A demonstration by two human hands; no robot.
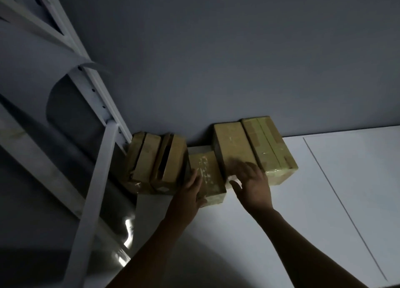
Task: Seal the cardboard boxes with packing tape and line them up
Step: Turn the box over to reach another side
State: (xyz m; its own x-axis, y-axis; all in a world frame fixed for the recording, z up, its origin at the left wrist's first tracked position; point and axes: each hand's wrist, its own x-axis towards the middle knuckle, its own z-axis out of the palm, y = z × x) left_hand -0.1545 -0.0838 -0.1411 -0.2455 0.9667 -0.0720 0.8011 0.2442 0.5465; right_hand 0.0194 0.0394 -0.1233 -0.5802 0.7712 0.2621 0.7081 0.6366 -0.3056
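— Our left hand point(190, 190) laid its fingers point(195, 176) straight along the small box point(208, 175). We couldn't tell whether the thumb pinched it. Our right hand point(253, 183) lay released, fingers point(249, 168) spread on the tall box point(233, 149).
— And the risk?
— Just left of our fingers, the gaping box point(168, 160) looked unsealed. We judged a skewed push might snag its flap, or leave the small box crooked on the counter point(324, 201).

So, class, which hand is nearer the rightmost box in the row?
Right. The right hand lies just beside the near left corner of the rightmost box; the left hand rests against the small middle box, farther left.
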